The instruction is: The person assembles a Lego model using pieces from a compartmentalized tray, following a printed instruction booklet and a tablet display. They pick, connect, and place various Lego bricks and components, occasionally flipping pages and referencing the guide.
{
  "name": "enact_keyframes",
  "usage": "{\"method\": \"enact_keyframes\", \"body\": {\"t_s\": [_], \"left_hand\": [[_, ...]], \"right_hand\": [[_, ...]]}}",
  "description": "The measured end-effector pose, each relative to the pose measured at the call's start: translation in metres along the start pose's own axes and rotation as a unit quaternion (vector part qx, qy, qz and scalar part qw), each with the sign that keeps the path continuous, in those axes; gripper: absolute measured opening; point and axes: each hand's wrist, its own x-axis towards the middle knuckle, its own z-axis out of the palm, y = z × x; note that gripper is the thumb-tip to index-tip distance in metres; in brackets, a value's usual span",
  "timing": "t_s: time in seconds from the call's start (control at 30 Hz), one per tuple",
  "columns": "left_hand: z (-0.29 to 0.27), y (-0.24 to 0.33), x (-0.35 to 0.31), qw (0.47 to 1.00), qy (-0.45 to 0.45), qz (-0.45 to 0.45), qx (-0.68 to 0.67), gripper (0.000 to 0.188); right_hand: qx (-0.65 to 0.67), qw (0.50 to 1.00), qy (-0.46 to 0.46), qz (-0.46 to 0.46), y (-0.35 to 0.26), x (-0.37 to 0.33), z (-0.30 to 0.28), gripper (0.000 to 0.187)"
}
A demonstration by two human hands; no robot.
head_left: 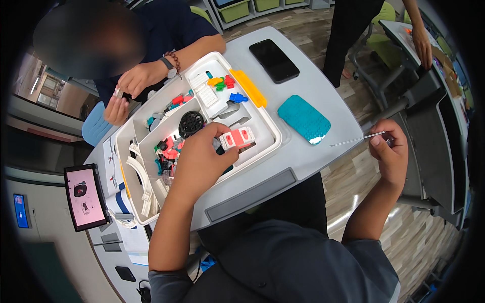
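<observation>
My left hand [198, 157] is closed over the right part of the white sorting tray [277, 135], pinching a small white and coral building-brick assembly [238, 137]. Loose coral, teal and black building bricks [169, 147] lie in the compartment beside it, and a black wheel [191, 124] sits just beyond my fingers. Past the table's right edge, my right hand [390, 151] is closed on a thin, pale, stick-like piece [356, 140] that points left; its exact kind does not show. Blue, green, yellow and red pieces [222, 84] rest in the tray's far compartment.
A teal studded case [304, 119] and a black phone [274, 61] lie right of the tray. Across the table, a person's hands [126, 91] hold a small piece. At left stand a tablet [86, 196] and an open booklet [112, 164]. Another person stands beyond, near a second table.
</observation>
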Motion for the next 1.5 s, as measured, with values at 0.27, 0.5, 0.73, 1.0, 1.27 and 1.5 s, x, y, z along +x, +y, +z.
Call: {"method": "enact_keyframes", "body": {"t_s": [0.27, 0.5, 0.73, 1.0, 1.27, 1.5], "left_hand": [[0.007, -0.003, -0.002, 0.996, 0.014, 0.07, 0.059, 0.039], [0.001, 0.0, 0.003, 0.993, -0.034, 0.084, 0.08, 0.039], [0.0, 0.002, 0.005, 0.984, -0.049, 0.093, 0.142, 0.035], [0.004, 0.025, 0.02, 0.941, -0.093, 0.087, 0.314, 0.035], [-0.006, 0.025, 0.014, 0.963, -0.098, 0.058, 0.245, 0.04], [-0.023, 0.009, -0.023, 0.996, 0.071, 0.013, -0.047, 0.035]], "right_hand": [[0.016, 1.0, 0.017, -0.006, 0.012, 0.009, -0.002, 0.016], [0.032, 0.999, 0.014, 0.008, 0.024, 0.006, 0.002, 0.015], [0.015, 1.0, 0.021, 0.011, 0.019, 0.005, 0.006, 0.015], [-0.011, 1.0, 0.013, -0.017, 0.006, 0.005, 0.017, 0.014], [0.008, 1.0, 0.014, -0.009, 0.003, 0.002, 0.018, 0.014], [0.233, 0.968, 0.026, 0.085, 0.012, 0.019, 0.073, 0.013]]}}
